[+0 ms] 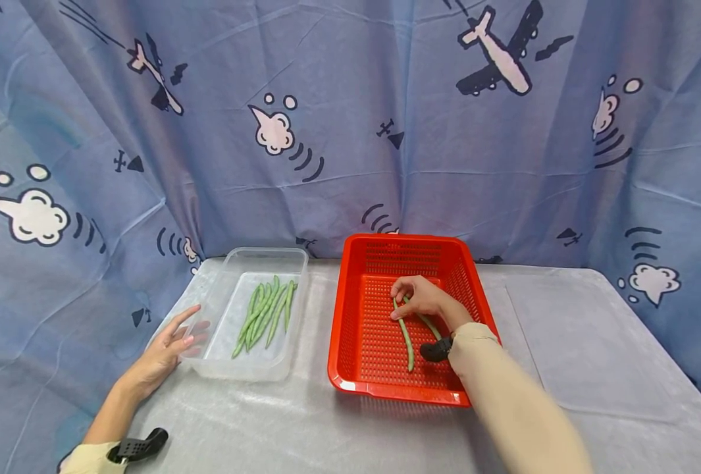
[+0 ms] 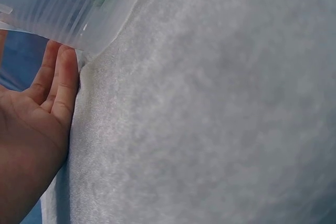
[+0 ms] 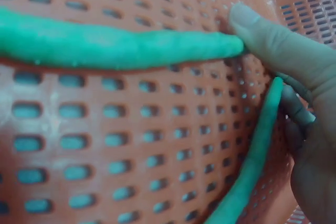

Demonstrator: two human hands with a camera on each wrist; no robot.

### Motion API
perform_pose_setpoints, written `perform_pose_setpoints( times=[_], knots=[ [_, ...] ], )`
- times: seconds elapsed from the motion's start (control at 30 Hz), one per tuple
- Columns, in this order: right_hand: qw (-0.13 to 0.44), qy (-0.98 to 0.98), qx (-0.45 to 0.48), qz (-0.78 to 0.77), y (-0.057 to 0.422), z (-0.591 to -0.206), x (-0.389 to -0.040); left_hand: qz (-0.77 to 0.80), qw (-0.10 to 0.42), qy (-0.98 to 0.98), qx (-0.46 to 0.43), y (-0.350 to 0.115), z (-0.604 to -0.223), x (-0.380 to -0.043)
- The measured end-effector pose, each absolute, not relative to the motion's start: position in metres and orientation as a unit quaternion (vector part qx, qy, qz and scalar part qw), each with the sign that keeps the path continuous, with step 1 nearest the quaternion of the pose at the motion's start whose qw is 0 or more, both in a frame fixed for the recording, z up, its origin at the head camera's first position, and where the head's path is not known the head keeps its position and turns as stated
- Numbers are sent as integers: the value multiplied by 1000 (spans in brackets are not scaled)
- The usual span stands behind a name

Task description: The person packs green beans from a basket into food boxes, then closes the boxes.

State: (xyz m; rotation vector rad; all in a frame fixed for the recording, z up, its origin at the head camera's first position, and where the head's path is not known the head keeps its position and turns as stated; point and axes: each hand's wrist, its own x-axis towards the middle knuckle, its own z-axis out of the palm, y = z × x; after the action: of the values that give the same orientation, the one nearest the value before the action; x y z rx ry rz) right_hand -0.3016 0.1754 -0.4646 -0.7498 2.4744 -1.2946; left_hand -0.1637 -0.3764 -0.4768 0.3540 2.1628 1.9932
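Red basket [image 1: 347, 329]: one, toward the far edge of the desk [image 1: 303, 428]
Clear box [image 1: 237, 370]: one, by the far-left corner
Beans in the red basket: two — one bean [image 1: 406, 340], another bean [image 1: 428, 323]
Beans in the clear box [image 1: 261, 316]: at least five — overlap hides the exact count
Translucent sheet [image 1: 587, 342]: one, along the right edge
Grips: two, left grip [image 1: 163, 352] at the left edge, right grip [image 1: 424, 296] in the basket
Black wrist devices [image 1: 139, 447]: two
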Motion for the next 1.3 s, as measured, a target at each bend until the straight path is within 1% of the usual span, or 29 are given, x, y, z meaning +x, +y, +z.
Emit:
perform_pose_setpoints(
  times=[0.13, 0.27, 0.37, 0.57, 0.63, 0.77, 0.87, 1.1, 1.3],
  knots=[
    [145, 846, -258, -443, 171, -459, -301, 673, 84, 724, 121, -378, -477, -163],
    [140, 848, -245, -449, 171, -460, -301, 674, 85, 724, 116, -378, -477, -163],
    [118, 845, -228, -469, 172, -461, -303, 671, 90, 727, 110, -377, -476, -163],
    [40, 835, -183, -517, 174, -459, -306, 666, 94, 732, 107, -376, -474, -162],
    [27, 830, -160, -533, 174, -457, -307, 666, 93, 732, 107, -376, -474, -163],
    [45, 802, -107, -585, 174, -451, -308, 667, 93, 732, 105, -376, -475, -163],
    [58, 776, -85, -622, 174, -445, -310, 668, 92, 731, 104, -377, -477, -162],
    [44, 736, -60, -673, 176, -434, -317, 674, 83, 725, 114, -378, -478, -163],
    [45, 686, -48, -725, 174, -425, -324, 677, 86, 720, 124, -378, -478, -164]
  ],
)
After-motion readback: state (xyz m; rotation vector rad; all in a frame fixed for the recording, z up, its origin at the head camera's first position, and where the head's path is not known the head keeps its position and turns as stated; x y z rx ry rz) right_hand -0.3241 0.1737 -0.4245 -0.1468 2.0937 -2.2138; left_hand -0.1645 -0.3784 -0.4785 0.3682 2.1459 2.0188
